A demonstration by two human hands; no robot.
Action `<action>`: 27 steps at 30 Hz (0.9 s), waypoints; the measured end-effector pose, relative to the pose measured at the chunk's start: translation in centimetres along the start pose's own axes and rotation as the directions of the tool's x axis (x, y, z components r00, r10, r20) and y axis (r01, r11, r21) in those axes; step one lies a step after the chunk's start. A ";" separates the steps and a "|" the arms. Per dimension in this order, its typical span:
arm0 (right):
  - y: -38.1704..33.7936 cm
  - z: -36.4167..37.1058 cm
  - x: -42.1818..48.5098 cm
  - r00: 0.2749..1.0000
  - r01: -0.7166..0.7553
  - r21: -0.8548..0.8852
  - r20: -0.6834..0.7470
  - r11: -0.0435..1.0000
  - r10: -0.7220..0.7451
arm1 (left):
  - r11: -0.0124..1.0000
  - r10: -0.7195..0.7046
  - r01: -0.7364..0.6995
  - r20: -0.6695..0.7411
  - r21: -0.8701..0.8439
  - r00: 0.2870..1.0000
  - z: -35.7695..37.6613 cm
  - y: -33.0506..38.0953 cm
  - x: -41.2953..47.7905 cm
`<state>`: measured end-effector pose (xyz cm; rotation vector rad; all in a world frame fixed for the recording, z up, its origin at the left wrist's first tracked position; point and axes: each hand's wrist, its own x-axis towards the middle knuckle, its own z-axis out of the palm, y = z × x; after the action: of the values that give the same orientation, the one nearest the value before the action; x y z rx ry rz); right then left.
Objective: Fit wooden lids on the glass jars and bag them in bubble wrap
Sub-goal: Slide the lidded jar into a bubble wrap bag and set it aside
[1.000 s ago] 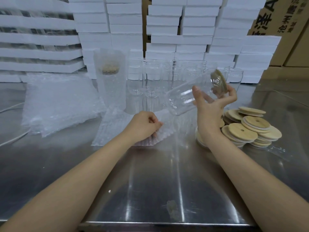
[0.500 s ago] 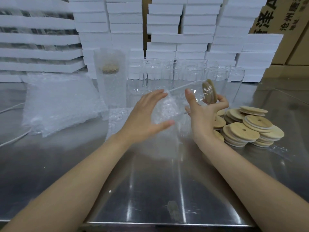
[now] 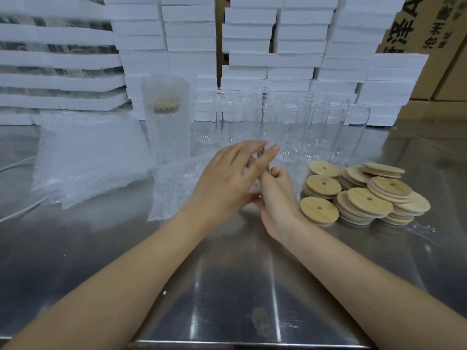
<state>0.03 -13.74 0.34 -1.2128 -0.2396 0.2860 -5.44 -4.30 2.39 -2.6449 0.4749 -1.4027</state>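
My left hand (image 3: 227,178) and right hand (image 3: 276,198) meet over the middle of the steel table (image 3: 227,286). The left hand, fingers stretched out, holds the mouth of a bubble wrap bag (image 3: 174,188) that trails down to the left onto the table. My right hand's fingers curl round the lidded glass jar, which is almost wholly hidden behind the left hand; only a sliver of its wooden lid (image 3: 264,160) shows between the fingers. Loose wooden lids (image 3: 366,198) are piled to the right. Several empty glass jars (image 3: 290,127) stand in rows behind the hands.
One bagged jar (image 3: 166,122) stands upright at the back left. A heap of bubble wrap bags (image 3: 88,157) lies left of it. White foam boxes (image 3: 278,59) are stacked along the back, cardboard cartons (image 3: 429,34) at the far right. A white cable (image 3: 15,215) crosses the left edge.
My left hand lifted a bubble wrap bag off the table and rose to meet the right. My right hand brought the lidded jar down and left, behind the left hand.
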 end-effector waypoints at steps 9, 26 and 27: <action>-3.2 -2.3 0.7 0.997 -0.012 0.087 -0.078 0.996 0.019 | 0.953 -0.228 0.187 0.160 0.238 0.960 -0.8 -1.2 -0.3; -3.7 -1.9 0.2 0.887 0.456 -0.618 0.257 0.641 -0.384 | 0.924 -0.300 0.289 0.007 0.249 0.954 -0.6 -2.8 -0.7; -3.9 -2.0 0.2 0.837 0.525 -0.648 0.277 0.551 -0.472 | 0.923 -0.322 0.318 -0.018 0.218 0.946 -0.7 -2.9 -0.5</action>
<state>1.24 -16.67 3.40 -1.8351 -0.8075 -0.3191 -5.64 -1.32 3.06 -2.6324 -0.1205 -1.4137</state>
